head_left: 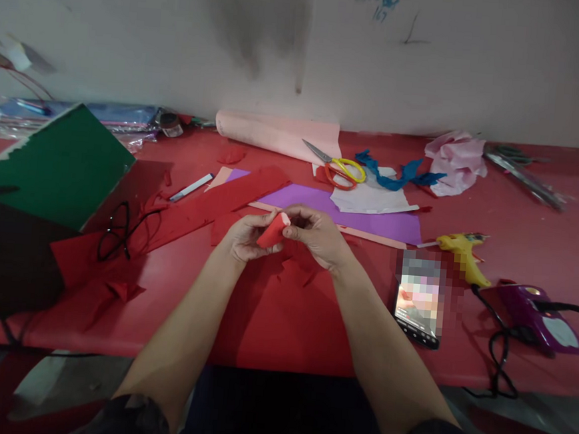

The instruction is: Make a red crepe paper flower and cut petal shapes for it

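Observation:
Both of my hands meet over the middle of the red table, on a small red roll (272, 232) with a pale pink end. My left hand (248, 239) wraps round the roll from the left. At its upper right end, my right hand (313, 233) pinches the rim with thumb and fingers. Just below lie crumpled red scraps (298, 268). Behind the hands, a long red strip (220, 201) and a purple sheet (291, 197) lie flat. What the roll is made of I cannot tell for sure.
Yellow-and-red-handled scissors (341, 166) lie open near a pink roll (276, 134). To the right are a phone (419, 301), a yellow glue gun (467, 258) and a purple device (537, 317) with a black cable. Eyeglasses (124, 234) and a green board (67, 166) are at left.

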`<state>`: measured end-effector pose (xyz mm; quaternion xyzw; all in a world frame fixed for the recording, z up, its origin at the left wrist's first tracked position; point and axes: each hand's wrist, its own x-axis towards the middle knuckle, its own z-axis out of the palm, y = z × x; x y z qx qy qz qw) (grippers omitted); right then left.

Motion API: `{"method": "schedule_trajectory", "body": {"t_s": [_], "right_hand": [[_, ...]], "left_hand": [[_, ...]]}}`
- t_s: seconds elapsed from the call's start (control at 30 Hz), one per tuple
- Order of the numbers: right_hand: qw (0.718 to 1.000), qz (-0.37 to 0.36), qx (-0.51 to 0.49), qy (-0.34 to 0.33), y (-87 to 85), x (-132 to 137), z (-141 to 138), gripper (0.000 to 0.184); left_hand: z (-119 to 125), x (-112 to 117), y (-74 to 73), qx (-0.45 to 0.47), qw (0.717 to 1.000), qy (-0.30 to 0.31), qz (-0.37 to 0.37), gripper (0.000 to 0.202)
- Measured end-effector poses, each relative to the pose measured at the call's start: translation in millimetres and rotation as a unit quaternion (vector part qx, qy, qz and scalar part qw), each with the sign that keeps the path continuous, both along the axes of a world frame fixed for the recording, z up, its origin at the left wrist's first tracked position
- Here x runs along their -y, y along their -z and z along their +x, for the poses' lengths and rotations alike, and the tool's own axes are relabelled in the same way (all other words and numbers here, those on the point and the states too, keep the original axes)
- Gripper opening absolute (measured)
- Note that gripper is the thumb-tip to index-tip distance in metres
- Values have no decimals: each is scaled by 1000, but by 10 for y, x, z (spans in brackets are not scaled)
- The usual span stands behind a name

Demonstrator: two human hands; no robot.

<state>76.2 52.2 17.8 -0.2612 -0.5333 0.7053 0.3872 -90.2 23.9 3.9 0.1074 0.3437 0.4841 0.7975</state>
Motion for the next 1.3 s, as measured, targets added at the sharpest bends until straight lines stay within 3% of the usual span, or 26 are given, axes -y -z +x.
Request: {"method": "schedule_trajectory", "body": {"t_s": [0.3,0.43,0.6,0.93,1.3], "right_hand": [[998,-9,-37,58,18,45,-90,32],[996,-3,-35,78,32,34,-93,30],[994,7,10,105,68,14,-99,32],[984,26,85,152,65,-25,-15,31],[983,27,128,129,56,-66,43,32]], "left_hand": [[127,-7,-81,31,998,-53,-14,10],[129,0,-83,-75,992,-95,35,7],[126,3,-119,-205,955,-153,147,10],[111,34,-131,-256,935,-104,224,21],[86,50,-157,-305,912,-79,261,30]]}}
